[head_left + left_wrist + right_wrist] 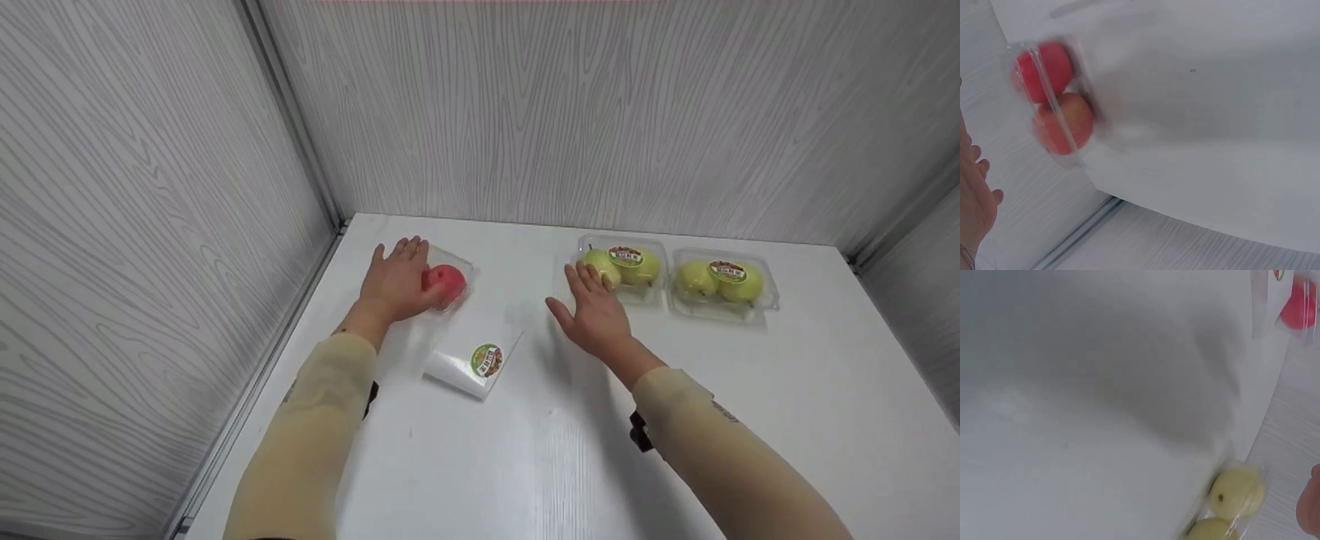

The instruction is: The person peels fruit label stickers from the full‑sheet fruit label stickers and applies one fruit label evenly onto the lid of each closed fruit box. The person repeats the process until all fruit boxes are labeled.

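- Left hand (397, 285), left of frame centre: fingers straight, near red fruit (451, 279).
- Right hand (598, 321), right of centre: fingers extended, thumb apart, near packed pears (642, 273).

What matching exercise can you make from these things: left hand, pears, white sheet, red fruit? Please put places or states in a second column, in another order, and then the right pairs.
1. Left hand
2. Pears
3. White sheet
4. Red fruit

A. Bears a round label
B. Inside a single clear box
C. Partly covers that box, in head view
D. Inside two clear boxes

Pairs: 1-C, 2-D, 3-A, 4-B
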{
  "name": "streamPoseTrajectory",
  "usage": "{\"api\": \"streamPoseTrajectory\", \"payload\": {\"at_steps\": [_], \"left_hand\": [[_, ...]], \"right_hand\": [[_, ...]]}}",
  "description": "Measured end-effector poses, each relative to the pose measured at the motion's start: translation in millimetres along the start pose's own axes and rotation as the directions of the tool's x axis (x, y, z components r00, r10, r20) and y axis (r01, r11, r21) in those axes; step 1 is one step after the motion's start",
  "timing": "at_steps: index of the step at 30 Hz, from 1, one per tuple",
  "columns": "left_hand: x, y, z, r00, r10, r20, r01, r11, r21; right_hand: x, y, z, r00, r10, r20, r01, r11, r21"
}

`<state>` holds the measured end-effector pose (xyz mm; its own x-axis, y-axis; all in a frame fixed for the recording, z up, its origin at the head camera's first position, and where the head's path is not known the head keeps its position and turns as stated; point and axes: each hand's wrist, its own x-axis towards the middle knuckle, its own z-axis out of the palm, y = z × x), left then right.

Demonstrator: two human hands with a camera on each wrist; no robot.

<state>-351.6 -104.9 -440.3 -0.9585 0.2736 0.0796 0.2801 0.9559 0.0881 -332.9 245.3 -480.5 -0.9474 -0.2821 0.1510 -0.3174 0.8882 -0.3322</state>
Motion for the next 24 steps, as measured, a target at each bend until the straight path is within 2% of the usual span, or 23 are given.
{"api": "streamPoseTrajectory", "payload": {"at_steps": [7,16,24], "left_hand": [[-14.2,-24.2,6.7,0.998,-0.044,0.037,0.043,0.999,0.024],[-26.2,-51.2,18.0,0.996,-0.064,0.068,0.062,0.998,0.023],[-29.7,-60.6,28.8,0.988,-0.111,0.109,0.114,0.993,-0.019]], "right_hand": [[1.5,-31.4,23.6,0.999,-0.019,0.038,0.018,0.999,0.028],[3.0,-75.9,45.3,0.993,-0.042,0.109,0.037,0.998,0.047],[2.9,-116.2,61.0,0.97,-0.112,0.217,0.1,0.993,0.064]]}}
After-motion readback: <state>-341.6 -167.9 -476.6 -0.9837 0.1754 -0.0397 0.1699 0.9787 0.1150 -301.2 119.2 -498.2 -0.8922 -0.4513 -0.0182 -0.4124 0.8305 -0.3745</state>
